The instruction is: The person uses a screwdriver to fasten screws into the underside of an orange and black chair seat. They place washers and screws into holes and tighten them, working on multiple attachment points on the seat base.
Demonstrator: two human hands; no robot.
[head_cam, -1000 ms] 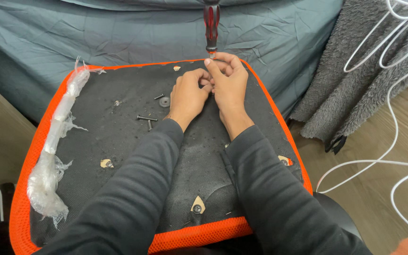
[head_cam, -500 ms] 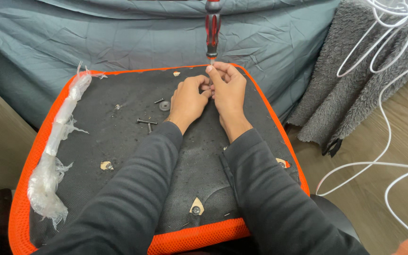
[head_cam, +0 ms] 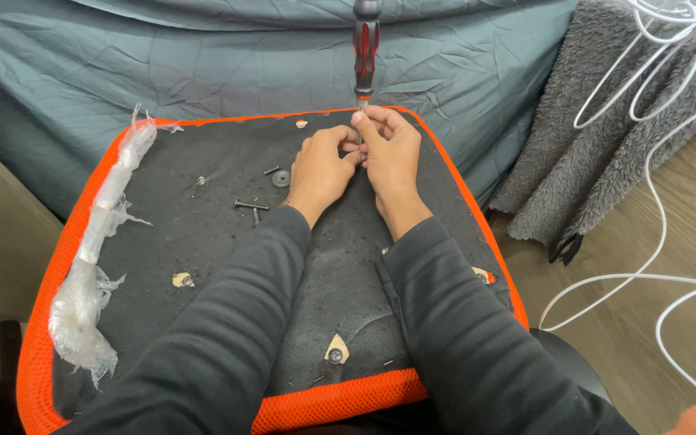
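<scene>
Head view. Both hands meet at the far edge of a black fabric seat panel with an orange mesh border [head_cam: 66, 266], which lies flat against a teal sheet [head_cam: 203, 64]. The left hand [head_cam: 320, 171] and the right hand [head_cam: 392, 157] are curled, fingertips pinched together around the lower shaft of an upright screwdriver with a red-and-black handle [head_cam: 365, 44]; the tip and whatever it bears on are hidden by the fingers. To the left of the hands lie a loose dark washer [head_cam: 281, 178] and a black bolt [head_cam: 250, 205]. A twisted strip of clear plastic wrap [head_cam: 94, 258] runs along the left border. White cable [head_cam: 654, 201] loops over the floor at right. Risk: the tall screwdriver, held only low down, may tip or slip off its seat; the loose hardware may roll off if the panel is jolted.
</scene>
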